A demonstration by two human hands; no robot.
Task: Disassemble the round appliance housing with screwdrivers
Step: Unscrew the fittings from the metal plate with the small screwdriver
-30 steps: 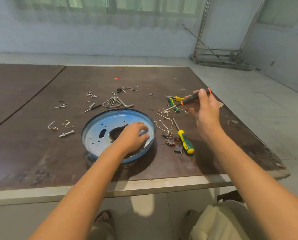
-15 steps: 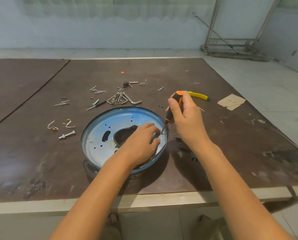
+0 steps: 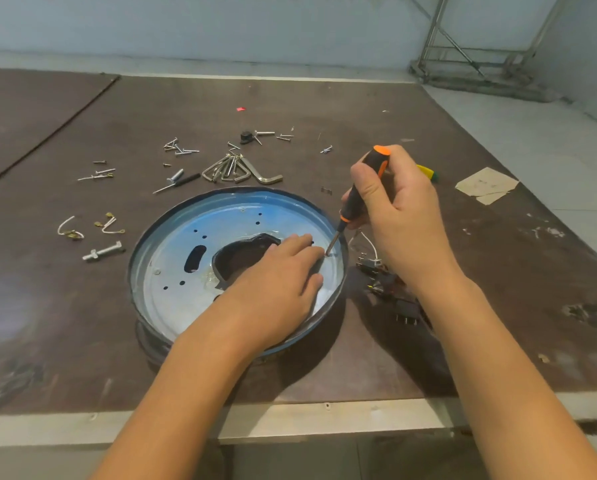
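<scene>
housing: round blue metal housing [image 3: 172, 271] sat on the brown desk [image 3: 359, 109], left hand [image 3: 276, 282] flat on it, fingers relaxed
driver: right hand [image 3: 397, 209] gripped the black-and-orange screwdriver [image 3: 359, 192], tip near the right rim
advice: needed a firm straight push, I'd guess

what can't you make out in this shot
Head view only:
1. What sits under the orange-handled screwdriver tip: too small, crowded by the left hand.
2. Yellow-green screwdriver: mostly behind the right hand.
3. Housing near rim: covered by the left forearm.
4. Small electrical parts: shadowed, partly under the right wrist.
</scene>
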